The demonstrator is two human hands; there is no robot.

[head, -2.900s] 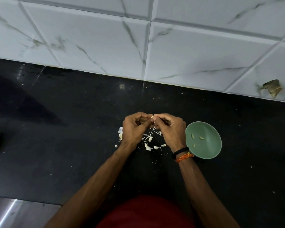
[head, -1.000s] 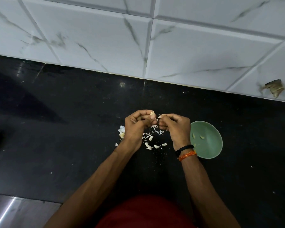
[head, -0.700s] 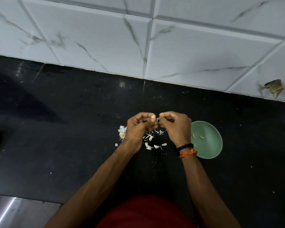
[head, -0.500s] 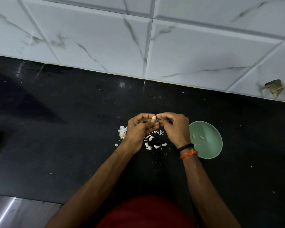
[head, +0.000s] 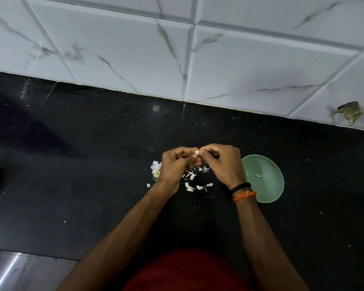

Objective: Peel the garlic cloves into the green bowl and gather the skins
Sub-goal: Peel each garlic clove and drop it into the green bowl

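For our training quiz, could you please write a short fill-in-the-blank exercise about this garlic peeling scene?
1. The bowl on the counter is ____ in colour.
2. Both hands pinch one garlic ____ between them: left hand, right hand.
3. The loose skins lie on the ____ counter.

Missing words: green; clove; black

From where I sit, the table (head: 93, 164) reads as polished black stone, glossy enough to throw a small light spot, dusted with pale flecks. Behind it I see the wall tiles (head: 118, 49): glazed white with grey marble veining and bevelled edges. The green bowl (head: 267, 185) looks smooth and matt, plastic or similar. The garlic skins (head: 190, 186) seem papery and dry. On the wrist, an orange thread band (head: 244, 195), fibrous.
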